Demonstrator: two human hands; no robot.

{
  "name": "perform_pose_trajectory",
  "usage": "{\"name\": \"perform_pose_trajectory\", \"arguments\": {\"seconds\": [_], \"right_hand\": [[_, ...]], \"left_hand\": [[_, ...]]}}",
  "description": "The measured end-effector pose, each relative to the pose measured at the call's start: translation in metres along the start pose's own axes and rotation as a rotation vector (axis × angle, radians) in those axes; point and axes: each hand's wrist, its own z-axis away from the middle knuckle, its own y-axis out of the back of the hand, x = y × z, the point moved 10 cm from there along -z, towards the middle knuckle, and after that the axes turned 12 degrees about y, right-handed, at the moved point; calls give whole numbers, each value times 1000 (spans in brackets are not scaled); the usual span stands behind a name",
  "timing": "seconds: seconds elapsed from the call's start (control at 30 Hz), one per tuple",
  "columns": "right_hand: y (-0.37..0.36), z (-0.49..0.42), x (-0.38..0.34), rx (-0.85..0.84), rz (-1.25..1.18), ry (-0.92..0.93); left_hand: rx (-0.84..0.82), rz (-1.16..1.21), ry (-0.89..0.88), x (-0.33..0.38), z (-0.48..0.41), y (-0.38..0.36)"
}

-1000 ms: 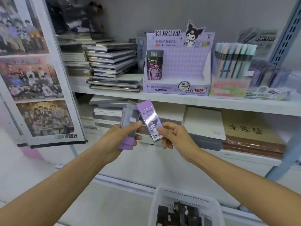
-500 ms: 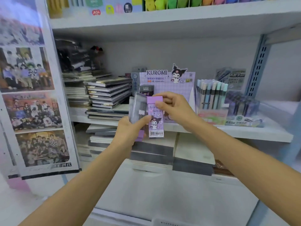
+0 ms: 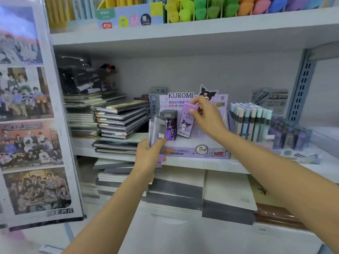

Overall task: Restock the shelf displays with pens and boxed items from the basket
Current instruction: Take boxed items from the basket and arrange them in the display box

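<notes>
The right hand [image 3: 207, 117] is pinching a purple box [image 3: 186, 123] into the near-empty display [image 3: 196, 153] while the left hand [image 3: 149, 159] is gripping spare boxes [image 3: 157, 131] awaiting placement.

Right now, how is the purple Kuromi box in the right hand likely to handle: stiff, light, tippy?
Probably stiff: the purple box shows straight edges though the right hand pinches only its top. Likely light, since a few fingers alone carry it. Tall and narrow, it may tip in the Kuromi display unless leaned against the dark box standing there.
</notes>
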Motion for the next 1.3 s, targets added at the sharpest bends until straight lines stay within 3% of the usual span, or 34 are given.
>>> {"name": "perform_pose_trajectory", "arguments": {"seconds": [0.5,0.73,0.9,1.3], "right_hand": [[-12,-20,-1,-214,62,109],[-12,-20,-12,-128,139,149],[-5,-20,3,-123,118,70],[-16,-17,-12,-111,218,183]], "left_hand": [[-5,-62,-33,7,-4,-2],[-7,-105,-4,6,-5,-1],[-18,-101,17,4,-6,-1],[-32,-105,4,5,-6,-2]]}}
